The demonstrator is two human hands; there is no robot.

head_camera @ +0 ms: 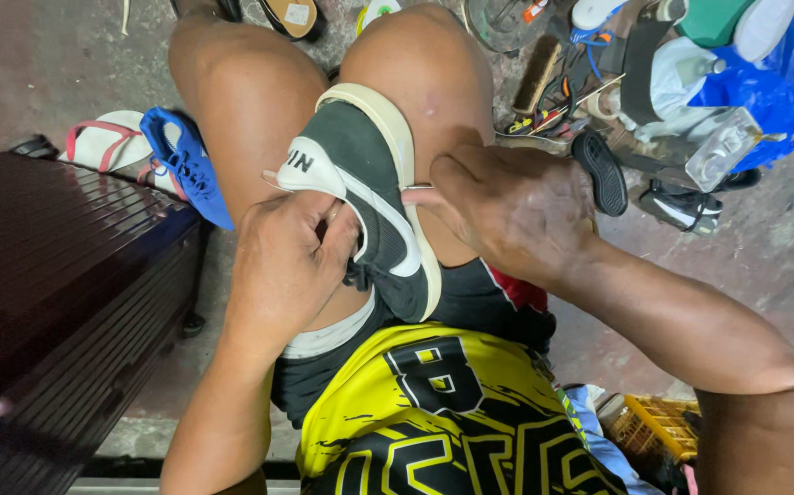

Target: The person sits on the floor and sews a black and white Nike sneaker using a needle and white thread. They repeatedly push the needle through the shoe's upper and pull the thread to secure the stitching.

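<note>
We are holding a dark sneaker (365, 197) with a cream sole at the centre of the frame, wedged between our bare knees, sole edge turned to the right. Our left hand (287, 261) is curling shut around the sneaker's upper near the white side panel, fingers pressing into the opening. Our right hand (507, 206) is sitting just right of the sole, fingers pinched closed on a thin needle-like tool (415, 189) that is touching the sole edge; we cannot tell what kind of tool it is. A yellow and black jersey (434, 422) is filling the bottom centre. At the left, a dark slatted bench (49, 293) is running down the frame, and beyond it, in the upper left, a blue shoe (186, 160) and a white sandal with pink straps (104, 142) are lying on the floor. In the upper right, a wooden brush (536, 75), a black shoe sole (604, 172), a black sandal (686, 206), a clear plastic bottle (725, 147) and a blue plastic bag (787, 82) are lying in a heap. A yellow crate (658, 426) is showing at the lower right.
</note>
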